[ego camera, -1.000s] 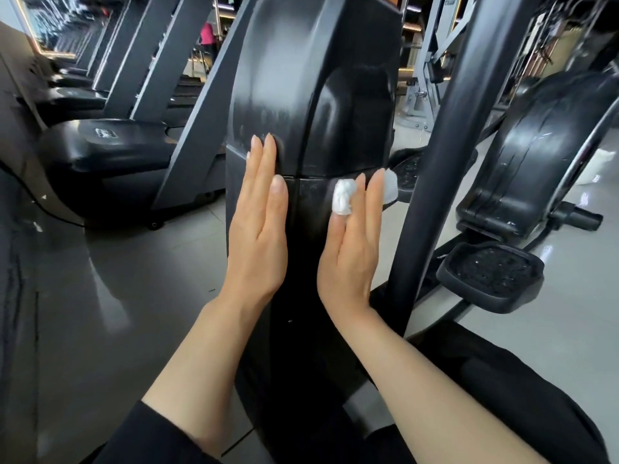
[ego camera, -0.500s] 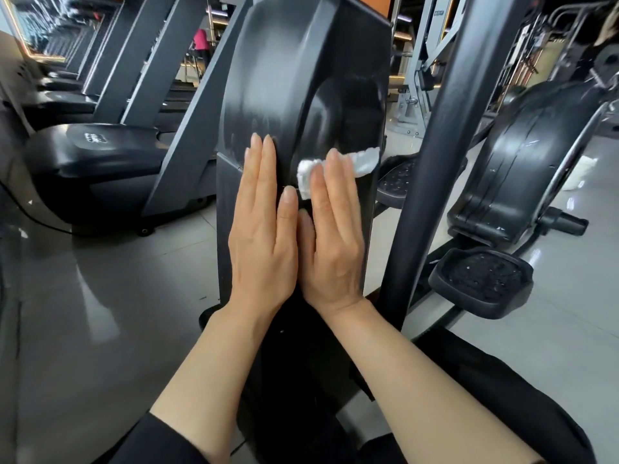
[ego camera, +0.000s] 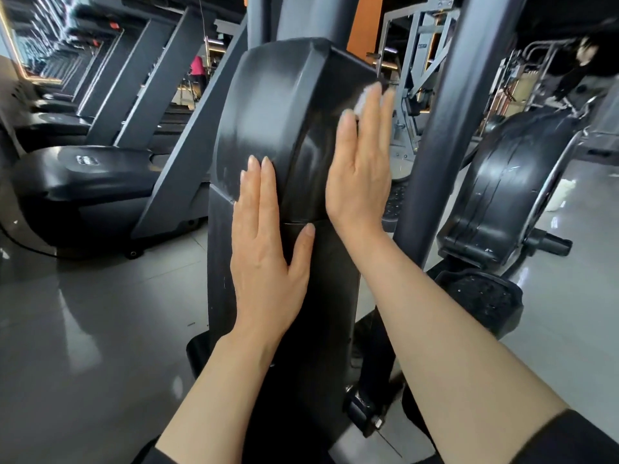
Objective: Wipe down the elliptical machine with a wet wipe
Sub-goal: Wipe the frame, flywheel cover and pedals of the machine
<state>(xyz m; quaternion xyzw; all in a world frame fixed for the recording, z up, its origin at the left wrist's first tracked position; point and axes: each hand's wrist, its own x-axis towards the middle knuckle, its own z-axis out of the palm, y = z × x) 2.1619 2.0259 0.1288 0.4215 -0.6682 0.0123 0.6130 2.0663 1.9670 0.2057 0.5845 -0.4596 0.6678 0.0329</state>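
A row of glossy black treadmills (ego camera: pixel 87 175) recedes at the far left over a smooth grey floor (ego camera: pixel 83 329). On the elliptical's rounded, scuffed black plastic housing (ego camera: pixel 268 105) the left hand (ego camera: pixel 268 256) lies flat with straight fingers, and the right hand (ego camera: pixel 360 169), also flat-fingered, presses one crumpled white wet wipe (ego camera: pixel 363 97) against the housing's upper right face. Right of the two hands rise one matte dark upright bar (ego camera: pixel 445 128), one textured pedal (ego camera: pixel 482 296) and a second shiny black machine (ego camera: pixel 509 182).

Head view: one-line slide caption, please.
Right hand presses wet wipe on elliptical housing; left hand rests flat.
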